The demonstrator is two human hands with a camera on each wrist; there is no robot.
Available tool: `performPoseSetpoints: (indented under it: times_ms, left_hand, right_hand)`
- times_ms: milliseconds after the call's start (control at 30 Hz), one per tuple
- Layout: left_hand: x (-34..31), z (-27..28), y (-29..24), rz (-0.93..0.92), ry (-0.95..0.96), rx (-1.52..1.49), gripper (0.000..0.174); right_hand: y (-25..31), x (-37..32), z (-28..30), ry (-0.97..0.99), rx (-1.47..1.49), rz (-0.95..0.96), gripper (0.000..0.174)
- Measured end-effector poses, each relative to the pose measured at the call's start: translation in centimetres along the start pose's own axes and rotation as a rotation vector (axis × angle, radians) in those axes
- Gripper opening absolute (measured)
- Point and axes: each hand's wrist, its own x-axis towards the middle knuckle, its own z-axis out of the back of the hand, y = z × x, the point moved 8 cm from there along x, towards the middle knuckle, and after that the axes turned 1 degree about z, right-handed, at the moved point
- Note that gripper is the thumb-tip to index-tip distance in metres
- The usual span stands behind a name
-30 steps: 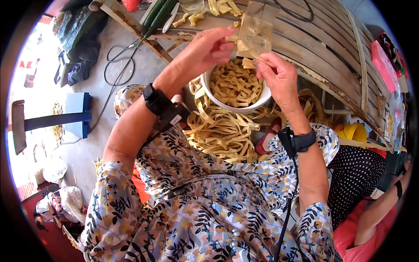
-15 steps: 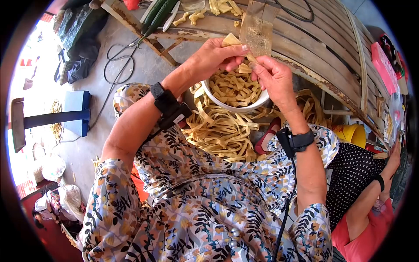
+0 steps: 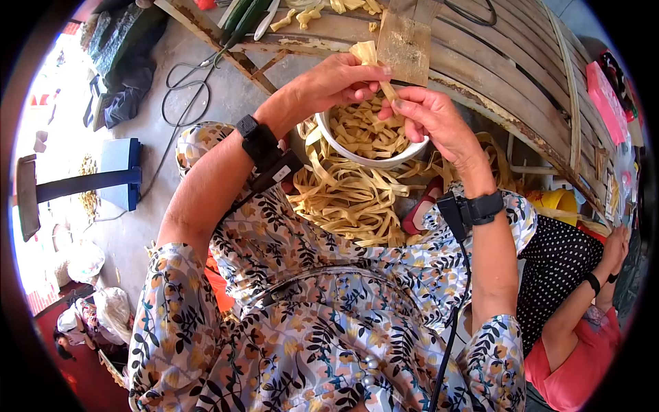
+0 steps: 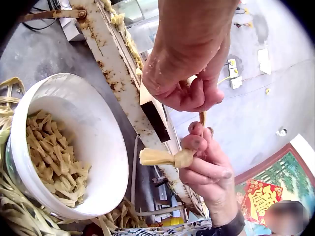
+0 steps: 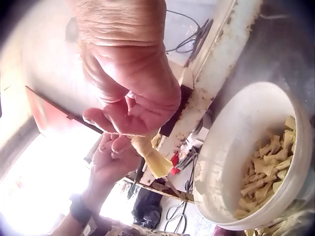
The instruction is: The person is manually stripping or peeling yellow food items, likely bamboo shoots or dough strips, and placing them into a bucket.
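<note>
Over the white bucket [image 3: 357, 162], both hands work on one flat, pale yellow strip [image 3: 389, 90], which looks like tofu skin. My left hand [image 3: 333, 84] pinches it between thumb and fingers, and a flared end stands up past the fingertips. From the other side my right hand [image 3: 439, 123] pinches the strip close to the left fingertips. In the left wrist view a knot [image 4: 183, 159] with a blunt, wide tail sits against the right fingers. The right wrist view shows the flared tail [image 5: 156, 161] below the right hand. Short knotted pieces [image 3: 367, 134] lie in the bucket.
A heap of long loose strips [image 3: 350, 206] lies on the floor before the bucket. Behind stands a slatted bench [image 3: 508, 75] with a small wooden board [image 3: 405, 55], cucumbers [image 3: 244, 20] and several pieces. Another person [image 3: 576, 343] sits at the right.
My left hand, its fingers loose by the strip at first, came to pinch it. The flared end turned upward. The right hand shifted slightly right and down; the other person's arm moved.
</note>
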Motion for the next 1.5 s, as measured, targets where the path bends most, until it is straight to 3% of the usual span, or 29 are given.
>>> performPoseSetpoints:
  times_ms: [300,433,633,733,833,1000,1267,1500]
  left_hand:
    - [0.2,1.5,-0.6,-0.045,-0.062,0.060,0.015]
    - [0.4,1.4,-1.2,-0.123,-0.044,0.240,0.016]
    - [-0.1,1.9,-1.3,-0.079,-0.044,0.132,0.025]
    - [-0.6,1.2,-2.5,-0.127,0.014,0.039,0.029]
    - [-0.6,1.0,-2.2,-0.104,0.063,0.170,0.032]
    - [-0.6,-2.7,-0.5,0.008,0.288,0.232,0.036]
    - [-0.3,-4.8,0.4,0.029,0.323,-0.071,0.031]
    - [0.0,-4.6,0.8,0.064,0.124,-0.153,0.029]
  right_hand:
    - [-0.1,-0.2,0.4,0.019,0.068,-0.062,0.022]
    - [0.1,0.0,0.9,-0.023,-0.046,-0.031,0.021]
    - [-0.1,-0.3,2.9,-0.163,-0.408,-0.086,0.022]
    - [1.2,-0.5,3.2,-0.144,-0.369,-0.053,0.024]
    - [3.4,-0.4,4.5,-0.259,-0.612,0.339,0.026]
    - [3.1,0.5,3.0,-0.243,-0.113,0.067,0.022]
    - [2.4,1.7,3.3,-0.314,0.144,0.218,0.013]
    - [2.3,1.9,3.4,-0.411,0.227,0.215,0.012]
